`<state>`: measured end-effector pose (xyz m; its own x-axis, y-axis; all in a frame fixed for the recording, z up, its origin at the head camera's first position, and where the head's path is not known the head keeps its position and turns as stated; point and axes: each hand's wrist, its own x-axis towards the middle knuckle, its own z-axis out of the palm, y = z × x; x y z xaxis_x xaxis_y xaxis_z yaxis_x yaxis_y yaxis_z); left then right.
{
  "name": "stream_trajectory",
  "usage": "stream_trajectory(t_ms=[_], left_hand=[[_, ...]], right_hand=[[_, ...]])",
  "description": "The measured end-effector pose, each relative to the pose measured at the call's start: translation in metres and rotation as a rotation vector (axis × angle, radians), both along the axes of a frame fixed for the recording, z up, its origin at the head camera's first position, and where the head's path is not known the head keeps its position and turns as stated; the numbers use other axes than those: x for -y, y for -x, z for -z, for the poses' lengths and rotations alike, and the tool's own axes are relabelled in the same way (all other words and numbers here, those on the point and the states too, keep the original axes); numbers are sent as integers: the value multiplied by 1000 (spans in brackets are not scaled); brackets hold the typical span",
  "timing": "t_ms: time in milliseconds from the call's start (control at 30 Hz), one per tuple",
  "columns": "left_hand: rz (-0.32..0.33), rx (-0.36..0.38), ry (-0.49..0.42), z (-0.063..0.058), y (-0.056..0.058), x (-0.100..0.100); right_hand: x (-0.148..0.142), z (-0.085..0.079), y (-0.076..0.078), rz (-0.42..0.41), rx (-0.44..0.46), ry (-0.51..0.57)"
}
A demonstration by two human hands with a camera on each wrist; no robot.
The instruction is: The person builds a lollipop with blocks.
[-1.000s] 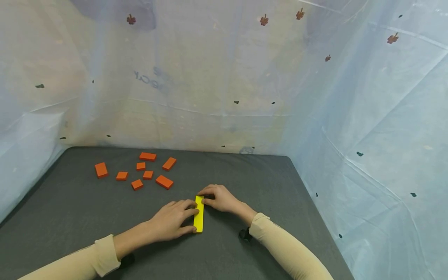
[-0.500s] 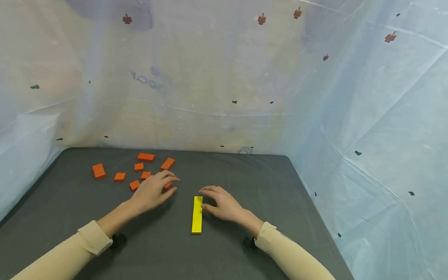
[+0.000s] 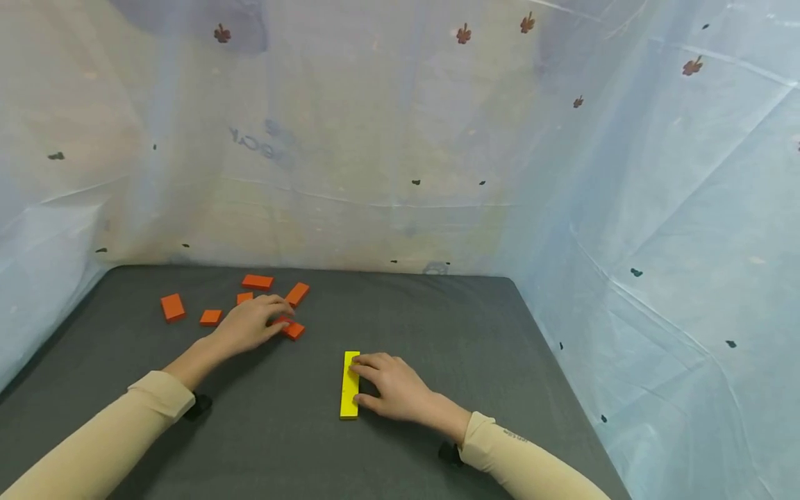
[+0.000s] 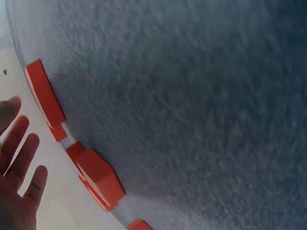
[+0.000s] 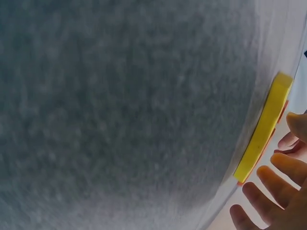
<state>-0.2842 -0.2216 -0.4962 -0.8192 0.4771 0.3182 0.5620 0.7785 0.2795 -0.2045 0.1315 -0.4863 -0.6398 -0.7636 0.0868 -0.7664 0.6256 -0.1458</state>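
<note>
A long flat yellow block (image 3: 347,389) lies lengthwise on the dark table. Beside its right edge is my right hand (image 3: 400,392), fingertips overlapping the block's upper part and thumb at its side. The right wrist view shows those fingers (image 5: 261,199) spread near the yellow block (image 5: 264,129), not wrapped round it. Farther left, my left hand (image 3: 246,326) hovers among orange blocks, with thumb and fingertips over the one at the right of the group (image 3: 294,330). Its fingers look spread and empty in the left wrist view, near an orange block (image 4: 101,177). Some small orange blocks are hidden behind this hand.
Other orange blocks lie about the left hand: one at the far left (image 3: 173,307), a small one (image 3: 211,317), one at the back (image 3: 257,282) and a slanted one (image 3: 297,294). Translucent plastic sheeting (image 3: 350,139) rises behind the table and along its right side.
My left hand has left the yellow block and moved up and left to the orange blocks. My right hand has shifted slightly down along the yellow block. The view has turned slightly.
</note>
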Motion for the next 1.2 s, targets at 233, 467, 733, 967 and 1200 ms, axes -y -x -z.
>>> stream_trajectory(t_ms=[233,467,733,967,1200], left_hand=[[51,46,60,2,3,7],[68,22,63,6,3,8],[61,28,44,10,2,8],[38,23,37,13,3,8],[12,-8,19,10,1,-1]], right_hand=[[-1,4,-3,-19,-22,-23],[-1,4,-5,-16,-16,-33],[-2,5,-7,-21,-10,-37],[-1,4,-7,-21,-6,-42],[0,3,-7,-23,-7,-49]])
